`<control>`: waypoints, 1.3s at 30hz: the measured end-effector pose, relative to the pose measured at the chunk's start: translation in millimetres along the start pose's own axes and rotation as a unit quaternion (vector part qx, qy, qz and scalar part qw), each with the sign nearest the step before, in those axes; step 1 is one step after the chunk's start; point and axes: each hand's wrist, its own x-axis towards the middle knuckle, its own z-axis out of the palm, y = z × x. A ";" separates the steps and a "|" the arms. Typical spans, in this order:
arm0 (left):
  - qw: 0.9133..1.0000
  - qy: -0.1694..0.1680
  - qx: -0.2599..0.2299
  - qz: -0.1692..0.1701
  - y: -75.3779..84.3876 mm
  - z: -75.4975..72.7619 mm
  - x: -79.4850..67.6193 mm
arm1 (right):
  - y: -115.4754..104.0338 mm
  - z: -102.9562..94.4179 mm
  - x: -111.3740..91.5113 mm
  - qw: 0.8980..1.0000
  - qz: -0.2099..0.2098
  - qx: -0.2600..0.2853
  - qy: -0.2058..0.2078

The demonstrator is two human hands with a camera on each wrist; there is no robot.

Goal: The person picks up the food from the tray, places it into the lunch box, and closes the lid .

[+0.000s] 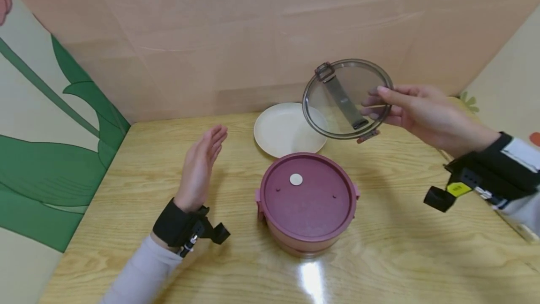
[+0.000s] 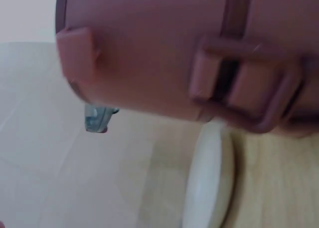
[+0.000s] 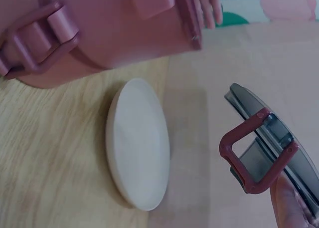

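My right hand [image 1: 426,111] pinches a round, see-through grey lid [image 1: 343,100] by its right edge, thumb on top and fingers beneath. The lid is tilted above the table, behind and to the right of a maroon lidded container [image 1: 308,210]. A band crosses the lid, and a dark red clasp [image 3: 227,150] hangs from its edge in the right wrist view. To the container's left, my left hand [image 1: 198,165] is raised with straight fingers and holds nothing. The container stands upright, its maroon inner cover showing a white round button [image 1: 296,179].
A white oval plate [image 1: 282,130] lies behind the container, near the back edge of the wooden table [image 1: 139,186]. A pinkish sheet [image 1: 202,50] rises behind the table. Walls stand at both sides, the left one painted with green leaves [image 1: 42,168].
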 end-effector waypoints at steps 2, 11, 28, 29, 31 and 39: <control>1.000 -0.017 0.009 0.012 4.4 1.9 4.1 | -5.2 5.1 -2.0 1.000 0.002 -0.009 -0.010; 0.997 -0.060 0.030 0.032 21.0 15.0 12.8 | -15.1 38.1 -13.2 0.996 -0.009 -0.085 -0.041; 0.989 -0.149 0.008 0.007 35.4 35.1 16.7 | -16.6 84.3 -31.7 0.980 0.004 -0.172 -0.098; 0.988 -0.156 0.003 0.000 36.4 35.9 16.8 | -16.1 85.7 -32.5 0.979 0.004 -0.176 -0.100; 0.985 -0.173 -0.010 -0.015 38.2 37.1 16.9 | -15.2 87.7 -33.2 0.977 0.003 -0.182 -0.110; 0.968 -0.236 -0.066 -0.062 39.0 36.7 17.9 | -11.2 90.2 -32.9 0.971 -0.001 -0.186 -0.148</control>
